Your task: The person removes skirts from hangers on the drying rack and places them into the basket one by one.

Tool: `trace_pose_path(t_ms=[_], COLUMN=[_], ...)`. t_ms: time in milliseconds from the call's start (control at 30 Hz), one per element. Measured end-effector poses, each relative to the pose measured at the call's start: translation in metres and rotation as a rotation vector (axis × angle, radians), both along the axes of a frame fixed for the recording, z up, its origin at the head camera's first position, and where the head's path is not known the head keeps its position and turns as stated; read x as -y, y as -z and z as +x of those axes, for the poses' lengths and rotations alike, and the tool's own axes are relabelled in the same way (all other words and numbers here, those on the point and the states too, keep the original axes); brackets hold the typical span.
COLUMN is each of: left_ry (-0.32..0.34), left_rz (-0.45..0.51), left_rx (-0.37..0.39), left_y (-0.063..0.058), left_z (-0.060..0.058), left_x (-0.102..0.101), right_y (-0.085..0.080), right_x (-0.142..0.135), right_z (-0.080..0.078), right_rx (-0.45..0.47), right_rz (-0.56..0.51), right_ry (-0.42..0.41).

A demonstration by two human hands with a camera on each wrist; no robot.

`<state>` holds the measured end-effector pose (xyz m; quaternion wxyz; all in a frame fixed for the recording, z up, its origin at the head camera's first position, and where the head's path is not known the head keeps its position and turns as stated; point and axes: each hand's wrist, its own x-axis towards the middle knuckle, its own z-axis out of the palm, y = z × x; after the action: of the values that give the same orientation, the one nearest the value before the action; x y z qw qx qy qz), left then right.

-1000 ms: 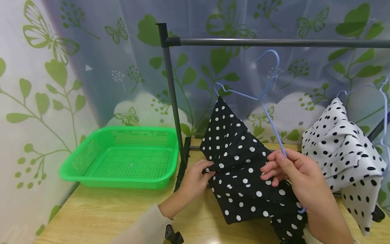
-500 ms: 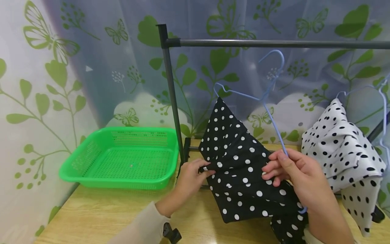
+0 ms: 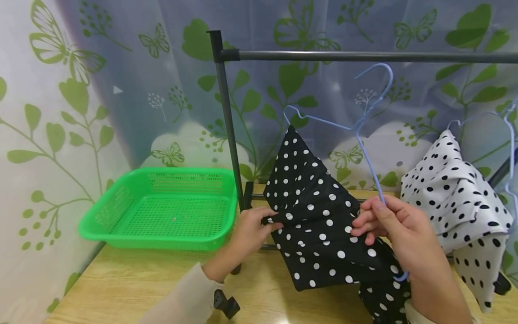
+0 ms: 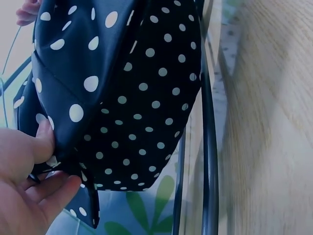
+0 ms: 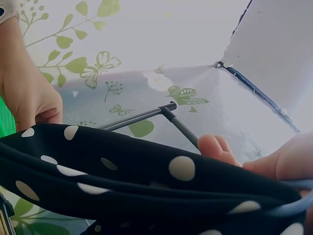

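Observation:
A black cloth with white polka dots hangs from a light blue clothes hanger, tilted so one end is high at the left. My left hand pinches the cloth's left edge between thumb and fingers; the left wrist view shows the folded edge held there. With thumb and fingers my right hand grips the hanger's right arm, some fingers lying against the cloth. The hanger's lower right end pokes out near the right wrist. Its hook stands below the rack's bar, apart from it in the head view.
A dark metal clothes rack stands on the wooden table. At the left is a green plastic basket. A white cloth with black dots hangs on another blue hanger at the right. A patterned curtain is behind.
The hanger's hook has swung to the right, and the hanger has turned slightly with my right hand. My left hand has shifted a little left and up, still pinching the cloth edge.

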<state>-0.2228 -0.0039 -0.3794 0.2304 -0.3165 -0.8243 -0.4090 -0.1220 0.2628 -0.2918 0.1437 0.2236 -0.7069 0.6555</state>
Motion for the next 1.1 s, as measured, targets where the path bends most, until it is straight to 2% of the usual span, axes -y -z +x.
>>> trace_pose_path(t_ms=[267, 500, 600, 733, 900, 1100], left_ry=[0.000, -0.025, -0.039, -0.055, -0.072, -0.071], left_rz=[-0.022, -0.025, -0.032, -0.043, -0.048, -0.053], left_rx=[0.023, -0.038, -0.044, -0.041, -0.037, -0.051], left_y=[-0.006, -0.011, -0.014, -0.017, -0.017, -0.018], left_z=[-0.006, -0.012, -0.012, -0.012, -0.013, -0.009], left_x=[0.009, 0.018, 0.021, 0.023, 0.024, 0.025], right_y=[0.001, 0.002, 0.005, 0.008, 0.009, 0.011], right_x=[-0.002, -0.011, -0.013, -0.011, -0.007, -0.006], right_z=[-0.004, -0.007, -0.010, -0.013, -0.015, -0.018], right_rx=[-0.014, 0.076, 0.098, 0.083, 0.077, 0.140], right_rz=[-0.010, 0.051, 0.023, -0.020, -0.049, -0.082], right_ry=[-0.041, -0.106, -0.154, -0.186, -0.137, -0.075])
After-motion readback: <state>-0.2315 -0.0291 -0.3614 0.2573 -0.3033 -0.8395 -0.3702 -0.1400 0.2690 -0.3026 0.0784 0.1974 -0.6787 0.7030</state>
